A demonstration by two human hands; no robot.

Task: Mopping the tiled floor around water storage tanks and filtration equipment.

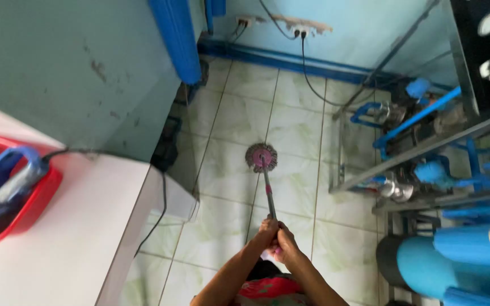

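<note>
Head view: mop [261, 157] head flat on floor [296, 130], ahead of feet
Left hand [266, 231]: wrapped round handle
Right hand [286, 245]: clenched on handle, just behind
Technique: keep head flat, avoid cable [311, 85]

The mop head [261, 157] is set on the tiled floor [296, 130], and everything else is placed from it. Nearer the viewer, the mop handle [269, 195] is clasped by the left hand [266, 233] and the right hand [286, 245], one grip touching the other. To its left the bench [58, 243] is found, with a tub [12, 195] on it. To its right a pipe rack [426, 147] is stood. Behind it, wall sockets [290, 25] are mounted.
</note>
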